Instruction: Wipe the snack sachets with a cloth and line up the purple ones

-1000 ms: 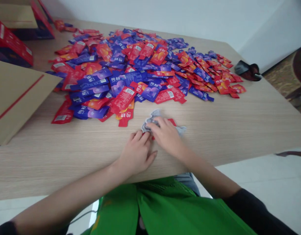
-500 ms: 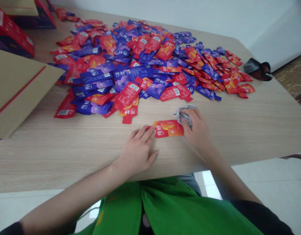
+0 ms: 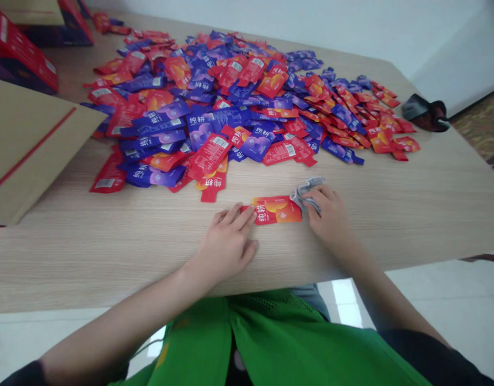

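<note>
A red and orange pouch (image 3: 276, 210) lies flat on the table in front of me, its narrow neck towards the left. The fingertips of my left hand (image 3: 230, 242) rest on that neck, fingers stretched out and lying flat. Bunched in the closed fingers of my right hand (image 3: 329, 217) is a grey and white cloth (image 3: 308, 194). The cloth touches the pouch's right end at the upper corner. Part of the cloth is hidden behind my fingers.
A large pile of red and purple pouches (image 3: 215, 118) spreads over the back of the wooden table (image 3: 150, 252). An open cardboard box flap (image 3: 34, 150) juts in at left, with red and purple boxes (image 3: 24, 59) behind. A dark, partly transparent object (image 3: 426, 113) sits by the right edge.
My right hand has shifted slightly right and down with the cloth. My left hand and the pouch beneath it have stayed almost in place.
</note>
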### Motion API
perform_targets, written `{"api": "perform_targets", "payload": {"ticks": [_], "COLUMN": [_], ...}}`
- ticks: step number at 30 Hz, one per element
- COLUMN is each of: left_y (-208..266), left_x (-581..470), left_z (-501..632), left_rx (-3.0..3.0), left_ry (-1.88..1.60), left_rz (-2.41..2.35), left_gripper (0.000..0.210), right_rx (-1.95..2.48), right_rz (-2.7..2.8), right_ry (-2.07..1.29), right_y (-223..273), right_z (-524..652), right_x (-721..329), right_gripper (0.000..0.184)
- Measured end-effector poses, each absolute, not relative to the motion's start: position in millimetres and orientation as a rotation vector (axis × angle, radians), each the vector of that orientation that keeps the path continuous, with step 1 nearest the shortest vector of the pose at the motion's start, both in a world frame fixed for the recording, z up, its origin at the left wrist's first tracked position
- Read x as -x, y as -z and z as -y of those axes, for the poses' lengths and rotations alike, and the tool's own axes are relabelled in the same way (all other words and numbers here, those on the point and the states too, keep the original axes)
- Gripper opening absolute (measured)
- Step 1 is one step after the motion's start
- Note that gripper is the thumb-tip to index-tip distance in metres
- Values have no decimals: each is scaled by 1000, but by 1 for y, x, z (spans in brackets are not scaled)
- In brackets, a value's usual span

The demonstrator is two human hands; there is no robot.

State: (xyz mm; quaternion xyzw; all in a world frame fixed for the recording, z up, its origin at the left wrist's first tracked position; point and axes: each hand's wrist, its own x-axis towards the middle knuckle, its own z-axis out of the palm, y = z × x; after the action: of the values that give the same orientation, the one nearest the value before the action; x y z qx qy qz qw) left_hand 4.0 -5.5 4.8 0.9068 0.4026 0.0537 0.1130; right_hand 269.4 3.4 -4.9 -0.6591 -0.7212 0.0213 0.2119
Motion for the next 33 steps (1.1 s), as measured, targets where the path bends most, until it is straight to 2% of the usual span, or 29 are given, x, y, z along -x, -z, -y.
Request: {"api": "perform_targets", "payload": {"ticks": [6, 9, 15, 22, 27, 33], "left_y": [-5, -6, -4, -9, -7, -4], "left_x": [-5, -5, -5, -5, -17, -26], "left_z": [5, 4, 4, -21, -52, -77], "left_rx": [-2684, -2685, -2694, -2696, -2817, -2839], "left_ry": [-152, -142, -134, -197, -129, -159], "left_rz": [-1181, -1181, -1177, -1087, -1009, -800], "left_gripper": [47, 47, 51, 39, 57, 40], "right_rx": [1541, 1555, 1742, 1774, 1729, 1739], "right_rz": [2285, 2338, 2085, 1802, 1670, 1564], "right_ry": [-153, -195, -249, -367, -467, -487], "right_y": [-5, 0, 9, -2, -14, -18], "right_z": [2, 7, 5, 2, 8, 15], "right_x": [-197, -201, -264, -270, -268, -280], "right_gripper": [20, 20, 19, 13, 14, 13]}}
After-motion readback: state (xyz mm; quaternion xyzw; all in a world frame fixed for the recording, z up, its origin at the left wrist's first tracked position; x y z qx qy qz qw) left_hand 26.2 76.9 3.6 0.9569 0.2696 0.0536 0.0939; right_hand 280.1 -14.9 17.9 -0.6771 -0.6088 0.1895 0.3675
